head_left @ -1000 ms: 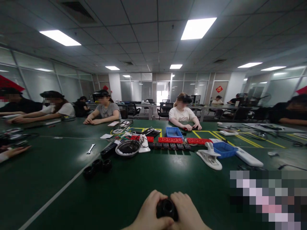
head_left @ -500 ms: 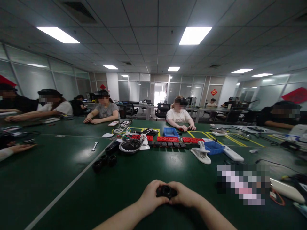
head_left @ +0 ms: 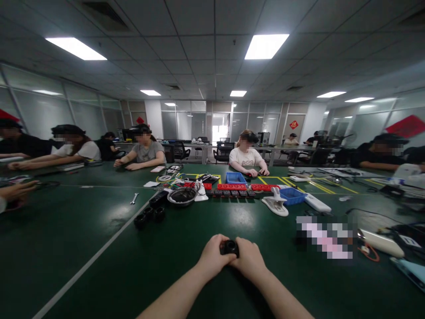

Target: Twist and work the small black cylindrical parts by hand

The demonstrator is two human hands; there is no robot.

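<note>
Green desk wide under me, white line crossing it. Metal bowl far ahead, three black rings left of centre. My left hand and right hand meet low at middle, fingers of both curled tight round small black round part, dark, glossy, hollow on top, held just above desk.

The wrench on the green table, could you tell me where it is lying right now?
In the head view the wrench lies flat on the green table, left of centre, just left of the white line and beyond the three black rings.
</note>
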